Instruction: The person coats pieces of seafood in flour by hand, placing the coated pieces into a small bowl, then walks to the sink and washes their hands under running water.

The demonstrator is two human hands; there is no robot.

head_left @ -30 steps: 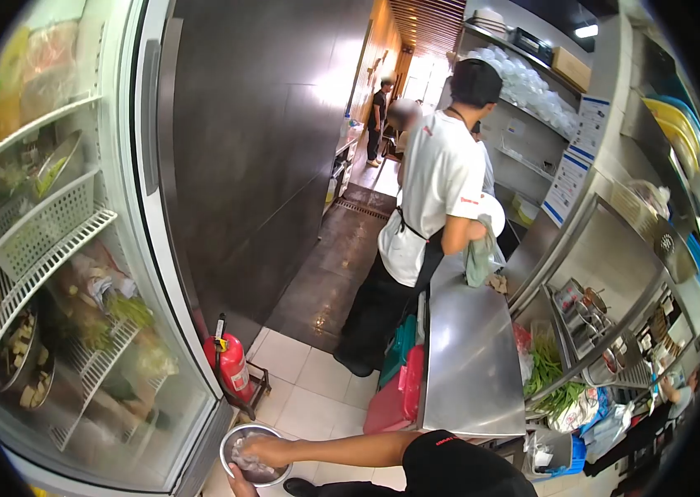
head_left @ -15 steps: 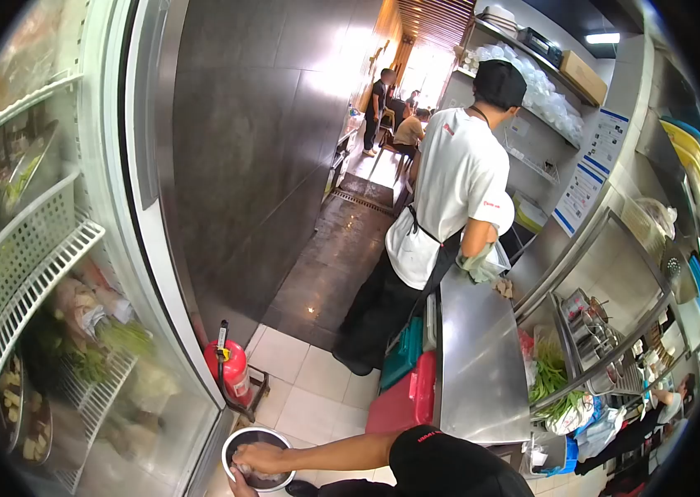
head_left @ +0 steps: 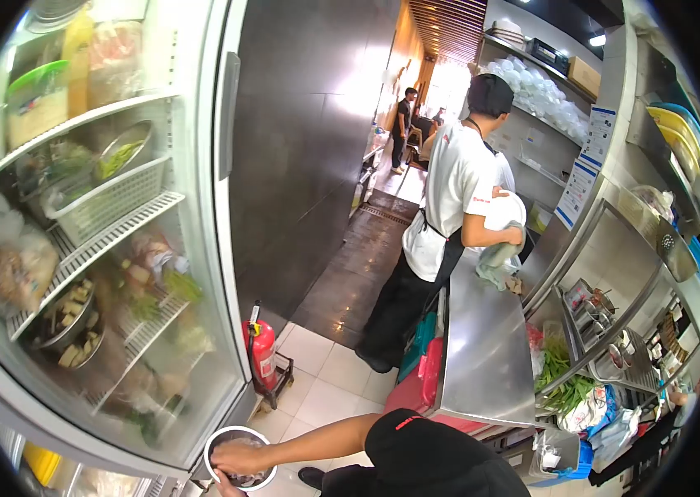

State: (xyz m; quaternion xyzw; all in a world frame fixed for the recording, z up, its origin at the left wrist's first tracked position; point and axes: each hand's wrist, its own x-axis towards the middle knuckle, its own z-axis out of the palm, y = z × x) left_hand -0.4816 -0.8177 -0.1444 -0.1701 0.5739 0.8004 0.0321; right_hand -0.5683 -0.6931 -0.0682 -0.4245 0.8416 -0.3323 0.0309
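Observation:
At the bottom left, a round container with a white rim (head_left: 265, 441) holds greyish-pink, wet-looking pieces I cannot identify. My right hand (head_left: 236, 455) reaches down into it, fingers curled among the contents and partly hidden. Against the near side of the rim is my left hand (head_left: 228, 487), its fingers closed round the edge and cut off by the frame bottom. Just beyond the container stands the glass-front fridge (head_left: 238, 348), with bags, greens and metal bowls behind its glass.
A red fire extinguisher (head_left: 261, 352) stands on the floor beside the fridge. A co-worker in a white shirt (head_left: 449, 182) handles a white dish (head_left: 505, 213) and a cloth (head_left: 499, 258) at the steel counter (head_left: 486, 356). Red bins (head_left: 420, 381) sit under the counter.
My view has swung left, so more of the fridge shows. My right hand stays in the container. The co-worker has turned slightly, and the white dish shows more fully.

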